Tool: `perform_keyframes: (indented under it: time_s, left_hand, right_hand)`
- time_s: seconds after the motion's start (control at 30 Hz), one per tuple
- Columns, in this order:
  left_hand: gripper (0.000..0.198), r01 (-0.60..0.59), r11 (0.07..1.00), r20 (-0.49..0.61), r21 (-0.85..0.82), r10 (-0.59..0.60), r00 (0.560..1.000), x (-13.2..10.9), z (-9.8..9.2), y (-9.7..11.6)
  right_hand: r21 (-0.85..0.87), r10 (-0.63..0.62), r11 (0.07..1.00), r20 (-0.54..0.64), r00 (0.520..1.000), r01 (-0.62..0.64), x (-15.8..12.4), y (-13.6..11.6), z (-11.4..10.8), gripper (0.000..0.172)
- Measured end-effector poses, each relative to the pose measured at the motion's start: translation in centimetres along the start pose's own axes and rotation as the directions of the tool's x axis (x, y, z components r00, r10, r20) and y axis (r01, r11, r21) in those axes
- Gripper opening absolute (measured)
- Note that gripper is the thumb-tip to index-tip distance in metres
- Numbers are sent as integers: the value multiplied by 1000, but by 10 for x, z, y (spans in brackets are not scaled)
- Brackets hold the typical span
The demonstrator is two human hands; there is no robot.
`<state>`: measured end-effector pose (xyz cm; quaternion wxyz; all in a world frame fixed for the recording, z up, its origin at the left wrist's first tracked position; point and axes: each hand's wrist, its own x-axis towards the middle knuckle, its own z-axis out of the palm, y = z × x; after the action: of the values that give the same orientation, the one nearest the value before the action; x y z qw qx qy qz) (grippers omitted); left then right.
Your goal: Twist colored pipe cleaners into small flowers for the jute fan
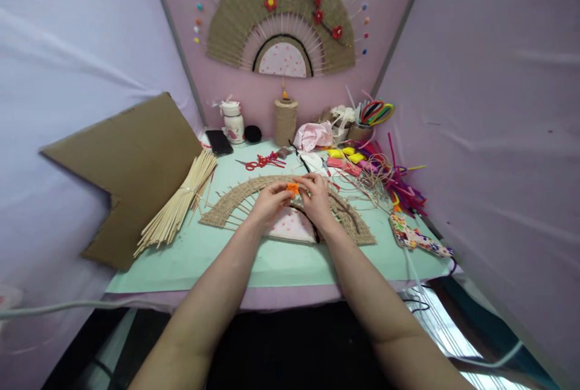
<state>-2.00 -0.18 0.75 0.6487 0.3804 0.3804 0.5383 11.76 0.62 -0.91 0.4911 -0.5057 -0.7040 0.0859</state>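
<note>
Between the fingertips of both hands is a small orange flower [293, 188], held up over a woven fan [258, 184]. My left hand [270, 201] pinches it from the left. From the right, the fingers of my right hand [316, 195] close on its edge. The fan lies flat on the table, its arched band woven from brown twine over thin sticks. At its lower middle is a half-round panel [290, 225] of white cloth with pink dots, edged in black on the right. My hands cover part of the fan's centre.
On the left are a bundle of thin sticks [181, 200] and bent cardboard [131, 166]. Red scissors [251, 165], a twine spool [286, 122] and a white bottle [232, 121] stand behind. Right: purple pipe cleaners [410, 194], yellow clay packs [348, 153], a floral-patterned glue gun [419, 239]. A finished fan [235, 28] hangs behind.
</note>
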Motion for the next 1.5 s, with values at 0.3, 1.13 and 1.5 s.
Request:
perform_keyframes:
  time_s: [0.3,1.13,1.5]
  left_hand:
    - [28,94,982,46,-161,-87,995,0,0,5]
    - [10,1,1000,-143,28,3,990,6,-5,-3]
    - [10,128,990,-96,51,-123,988,2,-6,-2]
  right_hand:
    - [-98,8,995,-94,995,-18,-1,1,-3,20]
    - [-514,215,858,381,899,13,121,25,6,20]
    - [-585,250,806,485,838,97,142,64,79,24]
